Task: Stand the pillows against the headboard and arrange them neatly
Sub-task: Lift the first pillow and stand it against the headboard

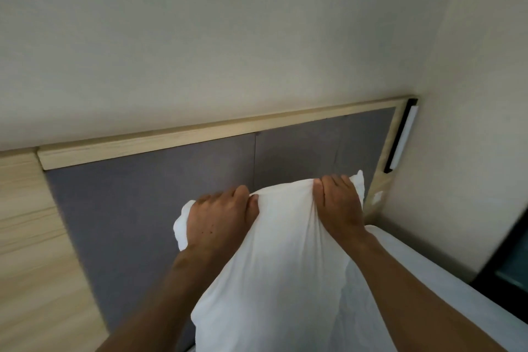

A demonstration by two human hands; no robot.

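Observation:
A white pillow [274,260] stands on end in front of the grey padded headboard [148,203], right of its middle. My left hand [220,217] grips the pillow's top left corner, fingers curled over the edge. My right hand [340,203] clutches the top right corner, and the fabric bunches between the two. The pillow's lower end runs out of the frame. Whether the pillow touches the headboard cannot be told.
A pale wooden rail [217,128] caps the headboard, with a wood panel [31,237] at the left. The white bed sheet [445,288] lies at the lower right. A black and white fixture [403,137] hangs by the right wall corner. A dark edge [511,263] shows at far right.

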